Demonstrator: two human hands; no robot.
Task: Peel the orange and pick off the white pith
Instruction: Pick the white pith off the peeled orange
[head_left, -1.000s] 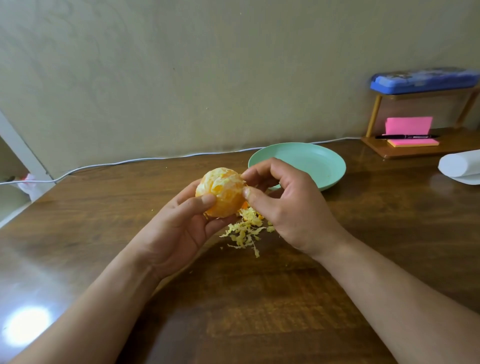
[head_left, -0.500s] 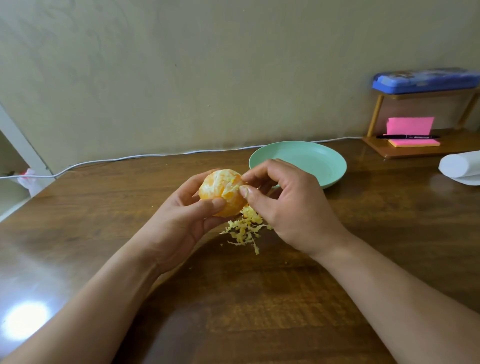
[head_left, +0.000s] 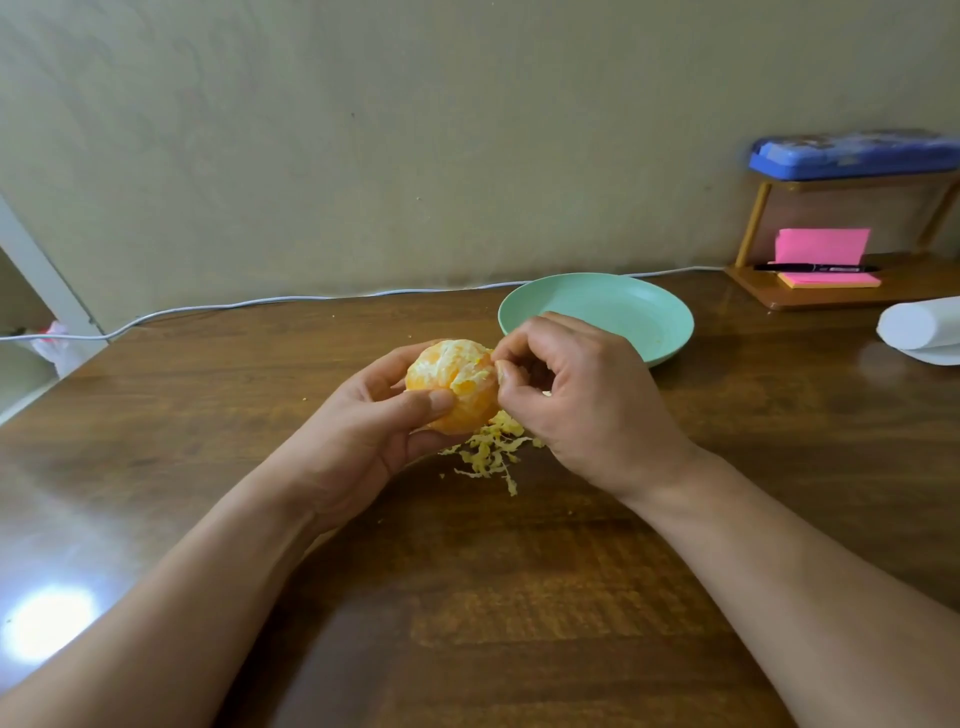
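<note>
orange (head_left: 457, 384): underside hidden inside left grip (head_left: 363, 426).
pith heap (head_left: 491, 454): far part hidden under right grip (head_left: 587, 405).
plate (head_left: 623, 312): near rim covered by right grip.
white roll (head_left: 919, 327): cut off by frame edge, far right of right grip.
pen (head_left: 815, 268): print too small to read.

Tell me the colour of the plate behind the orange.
Mint green plate, seen best in the head view.

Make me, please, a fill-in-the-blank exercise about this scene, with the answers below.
1. The left hand holds a peeled ____.
2. The picked-off scraps lie in a pile on the ____.
3. The plate beyond them is ____ in colour.
Answers: orange; table; green.
</note>
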